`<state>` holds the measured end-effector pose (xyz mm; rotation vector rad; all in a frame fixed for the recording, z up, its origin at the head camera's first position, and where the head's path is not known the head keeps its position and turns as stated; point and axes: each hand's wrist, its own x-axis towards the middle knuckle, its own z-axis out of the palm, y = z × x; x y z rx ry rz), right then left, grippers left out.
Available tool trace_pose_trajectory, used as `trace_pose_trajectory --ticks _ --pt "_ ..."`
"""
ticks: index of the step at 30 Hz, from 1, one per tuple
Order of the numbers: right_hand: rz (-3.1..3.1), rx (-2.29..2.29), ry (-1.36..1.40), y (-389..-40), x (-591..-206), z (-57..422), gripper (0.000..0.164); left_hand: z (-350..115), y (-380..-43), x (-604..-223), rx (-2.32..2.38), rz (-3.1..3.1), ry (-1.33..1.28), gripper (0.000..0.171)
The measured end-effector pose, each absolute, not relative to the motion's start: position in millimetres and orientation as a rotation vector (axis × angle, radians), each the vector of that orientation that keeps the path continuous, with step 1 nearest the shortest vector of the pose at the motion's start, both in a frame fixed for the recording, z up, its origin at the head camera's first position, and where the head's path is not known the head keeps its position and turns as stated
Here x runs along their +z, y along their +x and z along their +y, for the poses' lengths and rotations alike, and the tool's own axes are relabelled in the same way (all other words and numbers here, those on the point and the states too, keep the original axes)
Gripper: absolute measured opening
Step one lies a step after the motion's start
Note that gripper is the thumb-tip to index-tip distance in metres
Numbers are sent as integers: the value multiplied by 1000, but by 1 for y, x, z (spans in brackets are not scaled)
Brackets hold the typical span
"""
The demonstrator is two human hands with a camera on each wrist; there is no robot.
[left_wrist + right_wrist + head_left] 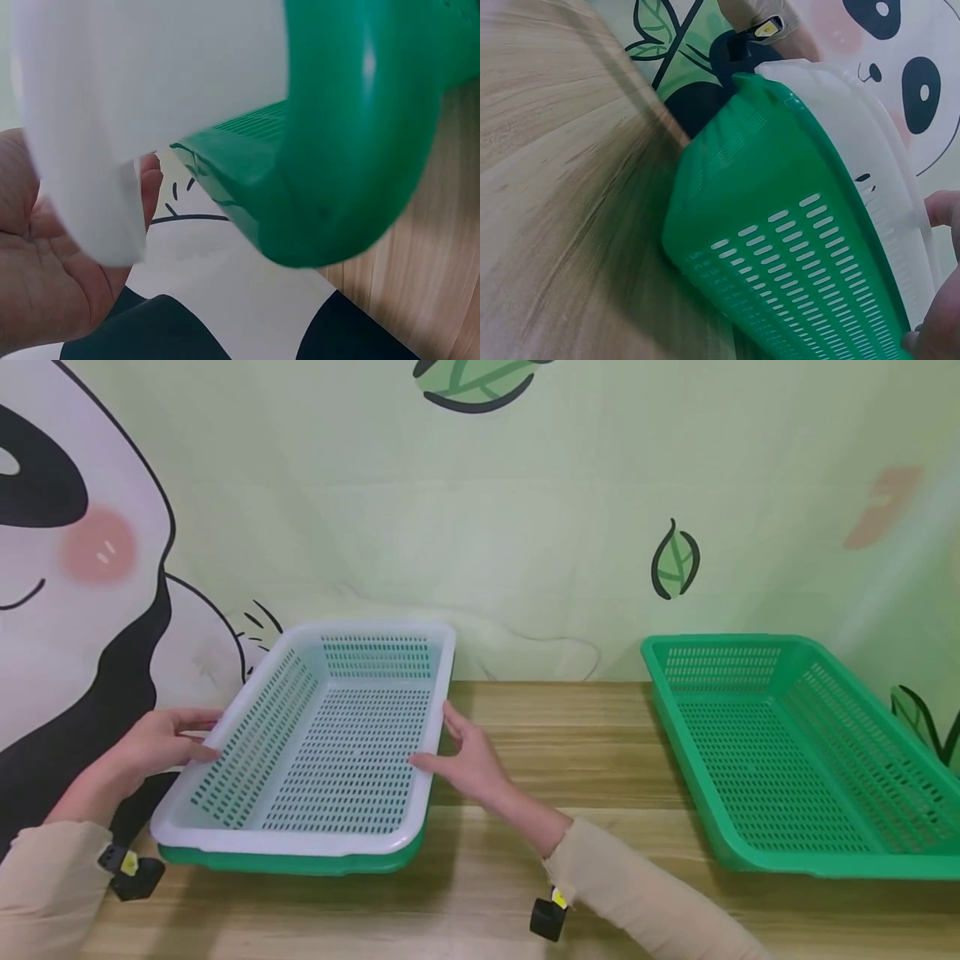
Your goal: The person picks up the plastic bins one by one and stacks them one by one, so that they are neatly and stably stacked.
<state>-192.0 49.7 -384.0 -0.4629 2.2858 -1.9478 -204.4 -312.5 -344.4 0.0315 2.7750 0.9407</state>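
Note:
A white perforated plastic basket (300, 841) sits partly inside a green basket (292, 862) of like shape, at the left of the head view. My left hand (161, 743) grips the white basket's left rim, thumb on top and fingers outside. At the opposite rim, my right hand (472, 760) holds the white basket with its thumb over the edge. The left wrist view has a gap between the white rim (75, 165) and the green rim (360, 150). In the right wrist view, fingertips (939, 206) touch the white rim; the lower hand is near the green rim.
Another green perforated basket (780, 865) stands on the wooden table (555, 760) at the right. Behind the table hangs a pale green backdrop (525, 543) printed with a panda and leaves. Small black cameras (549, 918) are strapped at both wrists.

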Motion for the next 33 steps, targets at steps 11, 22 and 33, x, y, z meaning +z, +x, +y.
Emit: trace_pose_trajectory --ticks 11,22,33 --pt "2283 -1955 -499 -194 -394 48 81 -314 -204 -350 944 2768 46 64" --pt "2357 -1956 -442 -191 -400 50 86 -312 -204 -350 944 2749 -40 78" --pt "2276 -1975 -463 -184 -408 46 85 -314 -202 -362 977 2718 51 70"
